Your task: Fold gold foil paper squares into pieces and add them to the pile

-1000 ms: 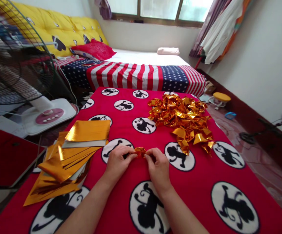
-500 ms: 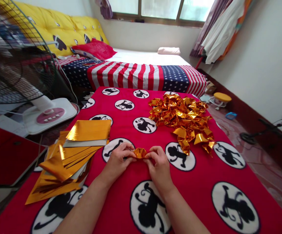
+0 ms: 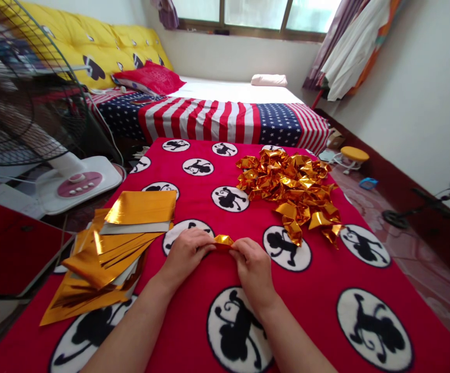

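Between my two hands is a small folded gold foil paper ingot (image 3: 224, 240), just over the red cloth. My left hand (image 3: 189, 252) pinches its left end, and my right hand (image 3: 251, 263) pinches the right end; fingers partly cover both tips. To the left lies a loose stack of flat gold foil paper sheets (image 3: 141, 207), some fanned out and showing pale backs. Beyond my right hand a heap of folded gold paper ingots (image 3: 287, 178) is spread on the cloth, a few lying apart at its near edge.
A red cloth with monkey prints (image 3: 306, 321) covers the table. At the left stands a fan (image 3: 79, 184) with a white base, beside a dark red panel (image 3: 15, 248). Behind is a bed with a striped, starred cover (image 3: 217, 119). A yellow stool (image 3: 354, 154) stands on the floor at right.
My fingers have closed in tighter on the ends of the paper ingot, and its visible face has become shallower. The sheets and the heap stay put.
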A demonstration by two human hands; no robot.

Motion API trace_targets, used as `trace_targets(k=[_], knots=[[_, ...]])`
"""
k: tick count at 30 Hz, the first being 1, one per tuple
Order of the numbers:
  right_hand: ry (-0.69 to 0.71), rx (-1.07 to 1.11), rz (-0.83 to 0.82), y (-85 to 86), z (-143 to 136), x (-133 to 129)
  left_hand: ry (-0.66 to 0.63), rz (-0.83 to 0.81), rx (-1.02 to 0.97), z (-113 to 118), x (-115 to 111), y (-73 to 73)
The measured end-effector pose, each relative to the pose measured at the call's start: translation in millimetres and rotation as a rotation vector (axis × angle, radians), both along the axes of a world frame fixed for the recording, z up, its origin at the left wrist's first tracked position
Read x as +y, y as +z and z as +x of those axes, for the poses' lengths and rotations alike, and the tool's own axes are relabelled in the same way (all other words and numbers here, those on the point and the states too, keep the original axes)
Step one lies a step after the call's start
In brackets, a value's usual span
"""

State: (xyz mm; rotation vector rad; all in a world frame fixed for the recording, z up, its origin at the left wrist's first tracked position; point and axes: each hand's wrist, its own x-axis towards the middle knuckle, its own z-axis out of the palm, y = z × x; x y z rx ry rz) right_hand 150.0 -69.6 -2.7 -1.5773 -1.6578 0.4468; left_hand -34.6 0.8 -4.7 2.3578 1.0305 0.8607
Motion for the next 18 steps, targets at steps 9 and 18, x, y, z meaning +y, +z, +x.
trace_targets(k=[9, 18], knots=[[-0.101, -0.071, -0.035, 4.0, -4.0, 6.8, 0.145, -0.070, 0.054, 8.2, -2.5, 8.0], [-0.165, -0.208, -0.057, 5.2, -7.8, 12.0, 0.188, -0.086, 0.057, 10.6, -4.2, 10.1]])
